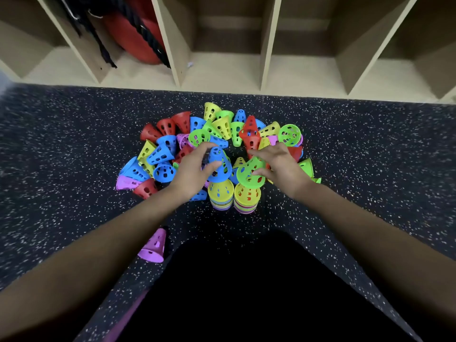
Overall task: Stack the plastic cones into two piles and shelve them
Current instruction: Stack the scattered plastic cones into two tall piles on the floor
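Stray purple cone (153,246) on the floor by the left forearm. Two piles (221,196) side by side. Above them, left hand (193,170) grips blue cone (219,166), right hand (280,162) grips green cone (249,173). Loose heap (172,144) beyond, then shelf (266,77).

Loose coloured perforated plastic cones (162,154) heap on the dark speckled rubber floor (74,149). Bare floor lies wide on both sides and in a strip before the beige wooden shelf unit (267,45). The left hand (195,174), gripping a blue cone (220,166), and the right hand (281,164), gripping a green cone (249,172), hang over two nested cone piles (220,196). A red ball (128,38) and black ropes (150,35) fill one left compartment; the middle ones are open.
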